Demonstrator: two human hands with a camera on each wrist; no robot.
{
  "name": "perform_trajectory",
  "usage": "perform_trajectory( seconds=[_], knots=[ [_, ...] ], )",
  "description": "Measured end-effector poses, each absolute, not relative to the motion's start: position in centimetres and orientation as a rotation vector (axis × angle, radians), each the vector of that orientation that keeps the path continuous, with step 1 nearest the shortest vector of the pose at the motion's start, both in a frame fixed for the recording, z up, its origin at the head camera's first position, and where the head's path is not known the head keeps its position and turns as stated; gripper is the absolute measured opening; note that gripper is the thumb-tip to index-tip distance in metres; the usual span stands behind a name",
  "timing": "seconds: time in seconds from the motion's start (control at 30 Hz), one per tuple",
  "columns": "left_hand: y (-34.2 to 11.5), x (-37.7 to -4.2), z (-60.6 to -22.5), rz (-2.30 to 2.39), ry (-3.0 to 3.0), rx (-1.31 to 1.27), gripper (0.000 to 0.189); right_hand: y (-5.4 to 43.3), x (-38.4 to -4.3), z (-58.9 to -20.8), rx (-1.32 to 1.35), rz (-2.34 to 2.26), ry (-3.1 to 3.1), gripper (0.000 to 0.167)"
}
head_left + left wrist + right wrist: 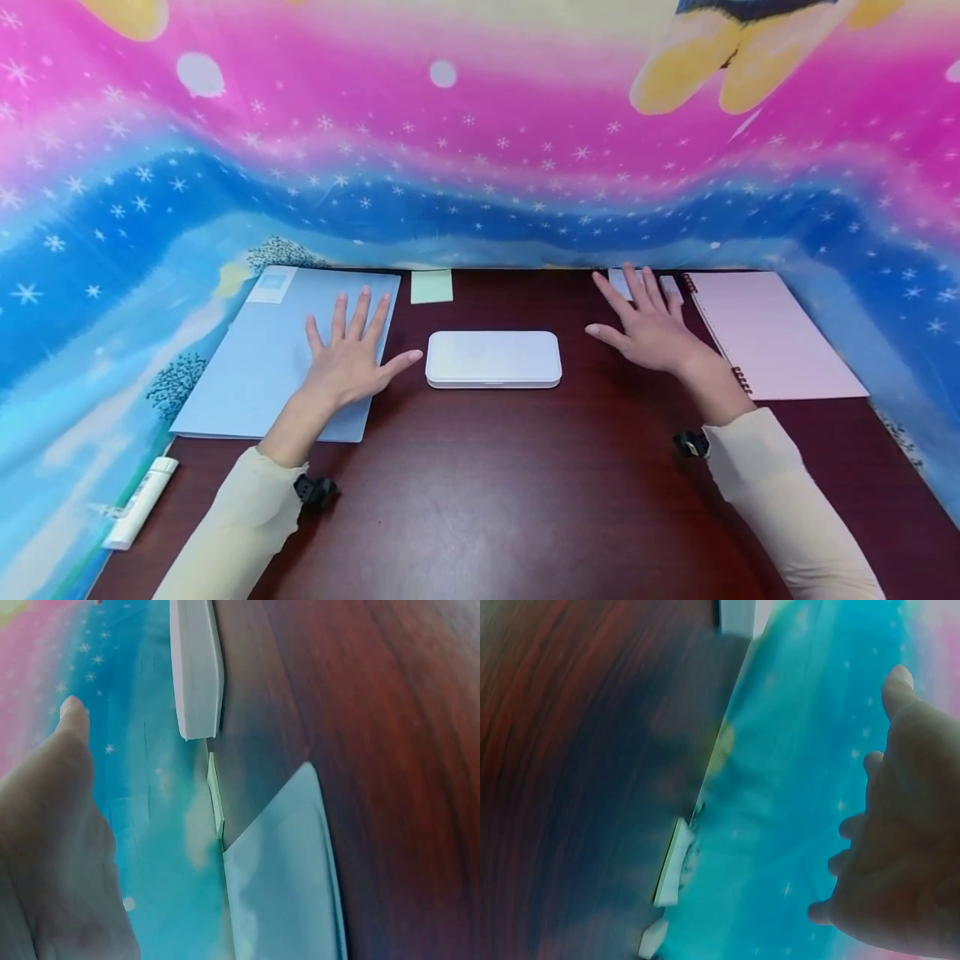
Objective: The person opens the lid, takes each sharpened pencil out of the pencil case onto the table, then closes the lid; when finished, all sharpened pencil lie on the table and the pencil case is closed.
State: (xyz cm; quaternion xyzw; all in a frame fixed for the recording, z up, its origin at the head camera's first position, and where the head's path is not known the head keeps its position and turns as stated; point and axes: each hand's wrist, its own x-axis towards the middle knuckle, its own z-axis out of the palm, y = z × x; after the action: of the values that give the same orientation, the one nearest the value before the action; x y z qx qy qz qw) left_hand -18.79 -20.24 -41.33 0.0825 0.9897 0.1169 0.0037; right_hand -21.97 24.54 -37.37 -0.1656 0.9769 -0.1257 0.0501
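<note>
My left hand (345, 362), its fingers spread straight, is over the light blue folder (225, 375), with the thumb pointing at a white case (493, 358). On the other side of that case, the right hand (654, 329) has its fingers fanned out and holds nothing. Its fingertips overlap a small pale pad (617, 283) at the back of the table. In the left wrist view the left hand (52, 855) appears raised beside the folder (285, 892). The right wrist view has the right hand (907, 840) with nothing in its grasp.
Between the folder and the pale pad, a green sticky-note pad (431, 286) lies at the back. A small grey-white block (671, 289) sits beside a pink spiral notebook (780, 342). At the left edge is a white tube (142, 504). A patterned cloth (480, 167) borders the table.
</note>
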Motion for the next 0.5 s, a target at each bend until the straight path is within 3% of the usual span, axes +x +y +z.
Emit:
perform_trajectory(
  seconds=[0.5],
  knots=[
    [-18.5, -18.0, -43.0, 0.358, 3.026, 0.36, 0.137, 17.8, -20.7, -40.1, -0.897, -0.311, 2.797, 0.095]
  ],
)
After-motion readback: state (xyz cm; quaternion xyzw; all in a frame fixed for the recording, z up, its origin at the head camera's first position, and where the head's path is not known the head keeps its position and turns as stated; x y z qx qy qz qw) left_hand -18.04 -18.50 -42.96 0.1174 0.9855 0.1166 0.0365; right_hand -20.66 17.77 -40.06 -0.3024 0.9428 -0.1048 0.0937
